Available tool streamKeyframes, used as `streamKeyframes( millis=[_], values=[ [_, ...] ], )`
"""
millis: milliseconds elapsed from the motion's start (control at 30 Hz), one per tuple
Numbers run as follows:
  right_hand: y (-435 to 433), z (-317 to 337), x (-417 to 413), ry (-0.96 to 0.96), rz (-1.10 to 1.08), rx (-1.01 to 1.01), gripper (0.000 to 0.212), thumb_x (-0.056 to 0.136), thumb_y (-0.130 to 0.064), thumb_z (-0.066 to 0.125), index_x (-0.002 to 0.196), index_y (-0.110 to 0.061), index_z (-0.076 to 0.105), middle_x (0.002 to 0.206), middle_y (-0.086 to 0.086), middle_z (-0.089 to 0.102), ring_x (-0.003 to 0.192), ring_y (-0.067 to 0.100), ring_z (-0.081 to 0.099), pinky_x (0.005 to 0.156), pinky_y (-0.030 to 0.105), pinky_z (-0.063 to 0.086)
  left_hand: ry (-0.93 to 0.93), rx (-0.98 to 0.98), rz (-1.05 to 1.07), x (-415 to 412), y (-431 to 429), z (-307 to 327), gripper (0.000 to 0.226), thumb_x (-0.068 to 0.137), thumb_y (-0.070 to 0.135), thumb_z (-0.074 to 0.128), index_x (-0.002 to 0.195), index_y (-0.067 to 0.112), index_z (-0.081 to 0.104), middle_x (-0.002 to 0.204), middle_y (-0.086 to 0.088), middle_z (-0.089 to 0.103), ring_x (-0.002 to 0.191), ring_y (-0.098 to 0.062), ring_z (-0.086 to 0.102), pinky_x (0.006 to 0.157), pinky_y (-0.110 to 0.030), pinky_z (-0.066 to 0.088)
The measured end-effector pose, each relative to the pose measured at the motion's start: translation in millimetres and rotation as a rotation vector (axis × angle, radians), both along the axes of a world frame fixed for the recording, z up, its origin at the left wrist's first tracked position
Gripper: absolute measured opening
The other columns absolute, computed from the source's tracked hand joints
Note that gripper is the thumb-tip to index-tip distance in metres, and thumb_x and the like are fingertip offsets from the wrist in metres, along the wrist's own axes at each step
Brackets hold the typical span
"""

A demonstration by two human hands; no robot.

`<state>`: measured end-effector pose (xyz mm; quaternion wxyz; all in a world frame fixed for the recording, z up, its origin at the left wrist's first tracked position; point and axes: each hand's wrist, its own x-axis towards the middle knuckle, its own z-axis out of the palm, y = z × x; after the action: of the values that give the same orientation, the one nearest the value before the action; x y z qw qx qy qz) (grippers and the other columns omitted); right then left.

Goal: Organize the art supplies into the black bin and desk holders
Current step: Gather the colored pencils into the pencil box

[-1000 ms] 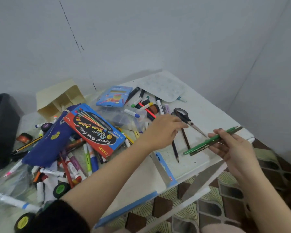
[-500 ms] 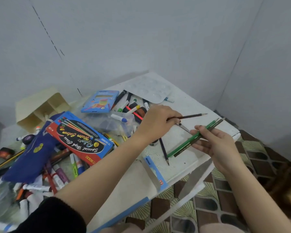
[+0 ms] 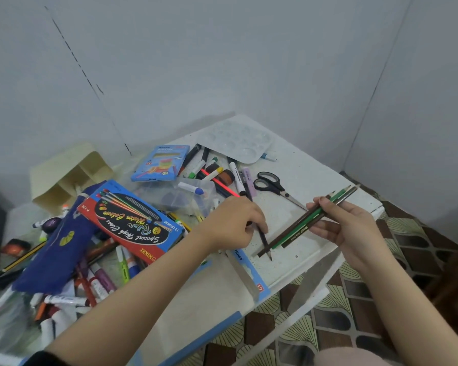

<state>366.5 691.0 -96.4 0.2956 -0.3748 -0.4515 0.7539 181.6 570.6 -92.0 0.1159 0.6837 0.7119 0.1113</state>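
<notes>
While the right hand (image 3: 352,233) has its grip curled round a bunch of green and brown pencils (image 3: 302,228) above the table's (image 3: 315,165) right edge, the left hand (image 3: 230,223) pinches a dark pencil (image 3: 263,240) on the table, near the scissors (image 3: 273,184). The beige holder (image 3: 64,175) sits far left.

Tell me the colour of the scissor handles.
Black. The scissors show clearly in the head view, the only view given.
</notes>
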Motion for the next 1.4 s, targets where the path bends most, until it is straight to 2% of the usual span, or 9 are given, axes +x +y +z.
streamKeyframes(
  millis=[100, 233, 333, 567, 833, 933, 1033, 1200, 1400],
  values=[
    [-2, -5, 5, -0.003, -0.004, -0.025, 0.016, 0.086, -0.014, 0.06, 0.096, -0.004, 0.066, 0.086, 0.01, 0.074, 0.06, 0.018, 0.068, 0.06, 0.027, 0.059, 0.038, 0.015, -0.032, 0, 2, -2, 0.019, 0.081, 0.016, 0.066, 0.095, 0.026, 0.075, 0.102, 0.009, 0.068, 0.094, -0.012, 0.053, 0.08, -0.021, 0.026],
    [-3, -5, 9, 0.005, 0.003, -0.018, 0.016, 0.087, -0.014, 0.059, 0.098, -0.003, 0.065, 0.088, 0.011, 0.074, 0.061, 0.019, 0.068, 0.062, 0.028, 0.06, 0.168, 0.146, -0.144, 2, 6, -9, 0.012, 0.081, 0.019, 0.064, 0.086, 0.021, 0.075, 0.085, 0.004, 0.07, 0.082, -0.019, 0.059, 0.078, -0.038, 0.044],
    [-3, -1, 12, 0.009, 0.032, -0.001, 0.016, 0.09, -0.013, 0.056, 0.1, -0.002, 0.064, 0.089, 0.01, 0.074, 0.062, 0.018, 0.068, 0.061, 0.028, 0.06, 0.215, 0.319, -0.175, 5, 10, -16, 0.015, 0.083, 0.02, 0.057, 0.082, 0.016, 0.071, 0.072, 0.004, 0.067, 0.072, -0.02, 0.06, 0.067, -0.039, 0.048],
    [-14, 10, 7, -0.031, 0.118, 0.144, 0.015, 0.089, -0.01, 0.059, 0.099, -0.002, 0.066, 0.09, 0.012, 0.074, 0.063, 0.018, 0.069, 0.06, 0.026, 0.059, -0.223, 0.689, 0.129, 15, 21, 12, 0.022, 0.088, 0.021, 0.058, 0.095, 0.005, 0.072, 0.073, -0.005, 0.07, 0.068, -0.016, 0.059, 0.074, -0.029, 0.043],
    [-26, 30, -18, 0.102, 0.013, 0.323, 0.015, 0.092, -0.005, 0.054, 0.097, -0.011, 0.067, 0.081, 0.001, 0.074, 0.072, 0.016, 0.071, 0.062, 0.023, 0.057, -0.362, 0.619, 0.196, 27, 19, 25, 0.014, 0.08, 0.015, 0.071, 0.094, 0.014, 0.076, 0.082, 0.003, 0.072, 0.074, 0.004, 0.053, 0.074, -0.005, 0.038],
    [-26, 40, -17, 0.093, 0.063, 0.427, 0.016, 0.09, -0.003, 0.057, 0.096, -0.014, 0.067, 0.081, 0.001, 0.075, 0.076, 0.02, 0.072, 0.066, 0.026, 0.059, -0.558, 0.613, 0.349, 30, 17, 32, 0.012, 0.082, 0.012, 0.07, 0.093, 0.013, 0.076, 0.083, 0.003, 0.072, 0.074, 0.004, 0.059, 0.072, -0.009, 0.044],
    [-27, 47, -18, 0.091, 0.057, 0.52, 0.017, 0.088, -0.001, 0.06, 0.094, -0.014, 0.068, 0.079, 0.0, 0.074, 0.077, 0.02, 0.072, 0.069, 0.028, 0.059, -0.62, 0.605, 0.398, 35, 17, 35, 0.011, 0.082, 0.013, 0.07, 0.092, 0.013, 0.076, 0.084, 0.004, 0.073, 0.078, -0.004, 0.065, 0.078, -0.023, 0.052],
    [-26, 52, -21, 0.052, 0.054, 0.633, 0.016, 0.087, -0.004, 0.063, 0.089, -0.019, 0.068, 0.077, -0.006, 0.074, 0.075, 0.016, 0.072, 0.066, 0.026, 0.058, -0.706, 0.565, 0.403, 36, 15, 33, 0.014, 0.083, 0.015, 0.07, 0.096, 0.013, 0.074, 0.086, 0.006, 0.072, 0.083, -0.006, 0.067, 0.081, -0.024, 0.053],
    [-22, 57, -23, 0.1, -0.039, 0.489, 0.007, 0.089, -0.008, 0.061, 0.09, -0.01, 0.068, 0.081, 0.005, 0.074, 0.073, 0.025, 0.072, 0.065, 0.03, 0.06, -0.845, 0.464, 0.446, 35, 2, 29, 0.015, 0.091, 0.02, 0.06, 0.098, 0.017, 0.072, 0.092, 0.008, 0.072, 0.091, -0.002, 0.066, 0.085, -0.021, 0.051]
  ],
)
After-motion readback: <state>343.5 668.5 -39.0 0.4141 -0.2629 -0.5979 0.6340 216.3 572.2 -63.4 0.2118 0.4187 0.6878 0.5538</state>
